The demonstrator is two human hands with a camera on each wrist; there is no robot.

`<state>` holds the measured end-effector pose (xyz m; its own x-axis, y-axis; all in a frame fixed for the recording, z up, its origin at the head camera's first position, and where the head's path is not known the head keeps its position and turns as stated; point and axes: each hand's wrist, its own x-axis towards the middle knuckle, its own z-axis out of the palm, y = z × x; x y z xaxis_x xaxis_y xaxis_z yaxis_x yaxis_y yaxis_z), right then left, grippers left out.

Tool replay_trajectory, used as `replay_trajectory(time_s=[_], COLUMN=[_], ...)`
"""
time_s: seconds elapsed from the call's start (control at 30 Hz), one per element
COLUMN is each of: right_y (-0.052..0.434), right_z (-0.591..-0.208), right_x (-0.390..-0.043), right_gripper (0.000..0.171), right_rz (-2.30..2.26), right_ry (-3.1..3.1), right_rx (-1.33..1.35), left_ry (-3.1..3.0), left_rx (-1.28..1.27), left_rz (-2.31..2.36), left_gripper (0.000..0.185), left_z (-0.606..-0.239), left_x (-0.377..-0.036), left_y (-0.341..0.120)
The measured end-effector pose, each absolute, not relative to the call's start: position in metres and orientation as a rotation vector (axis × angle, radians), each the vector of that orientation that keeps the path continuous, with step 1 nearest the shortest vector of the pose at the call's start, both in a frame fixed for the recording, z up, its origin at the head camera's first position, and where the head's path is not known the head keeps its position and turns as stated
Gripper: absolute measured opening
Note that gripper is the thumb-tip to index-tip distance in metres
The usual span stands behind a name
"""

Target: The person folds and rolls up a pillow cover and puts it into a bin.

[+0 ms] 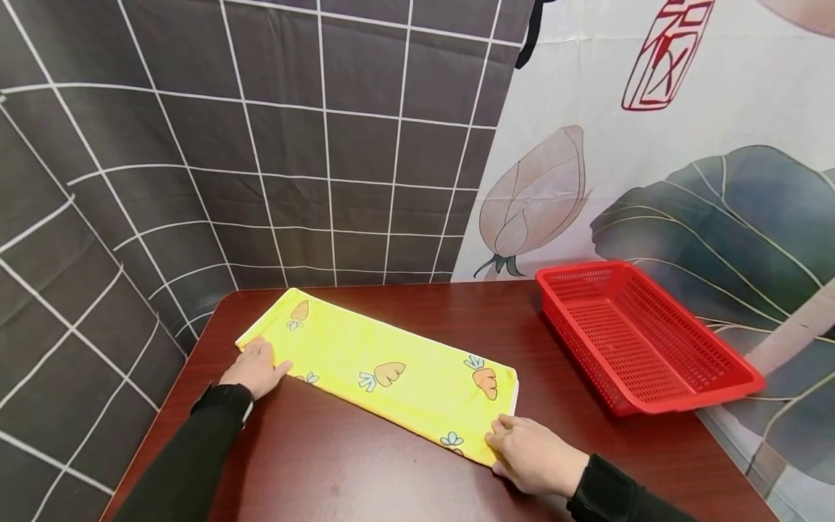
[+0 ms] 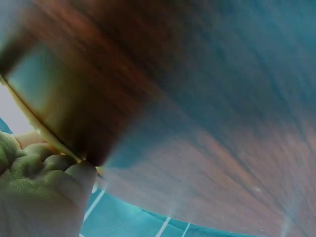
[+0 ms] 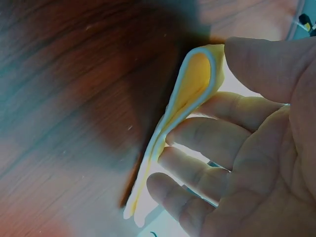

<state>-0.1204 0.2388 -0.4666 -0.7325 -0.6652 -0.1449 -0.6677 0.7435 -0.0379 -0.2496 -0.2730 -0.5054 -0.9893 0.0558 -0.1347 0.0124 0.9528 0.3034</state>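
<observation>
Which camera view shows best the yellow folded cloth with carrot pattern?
The head view: the whole yellow folded cloth with carrot prints lies on the brown table, a hand at each end. The right wrist view shows only its layered edge pinched by the right hand. The left wrist view is blurred; barely a thin edge shows.

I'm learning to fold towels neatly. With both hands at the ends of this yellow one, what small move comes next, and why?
Probably lift the right end and carry it toward the left end. The towel already lies as a long folded strip, the right hand pinches its near corner, and the left hand holds the other end on the table.
</observation>
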Motion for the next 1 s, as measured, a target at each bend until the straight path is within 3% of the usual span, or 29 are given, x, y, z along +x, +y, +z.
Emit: replay_trajectory(time_s=[0.2,0.5,0.8,1.0], right_y=[0.231,0.219,0.197,0.180], right_z=[-0.467,-0.467,-0.467,-0.470], right_x=[-0.113,-0.100,-0.094,-0.090], right_gripper=[0.039,0.048,0.046,0.051], right_rz=[0.049,0.060,0.226,0.267], right_ry=[2.773,2.729,2.677,2.639], right_rx=[-1.053,-1.036,-1.273,-1.288], left_ry=[2.976,3.181,3.053,2.925], left_rx=[0.033,0.151,0.246,0.320], left_rz=[0.440,0.237,0.331,0.316], left_gripper=[0.072,0.054,0.074,0.084], left_z=[-0.508,-0.506,-0.499,-0.494], left_x=[-0.257,-0.246,-0.226,-0.216], left_y=[-0.277,-0.241,-0.174,-0.164])
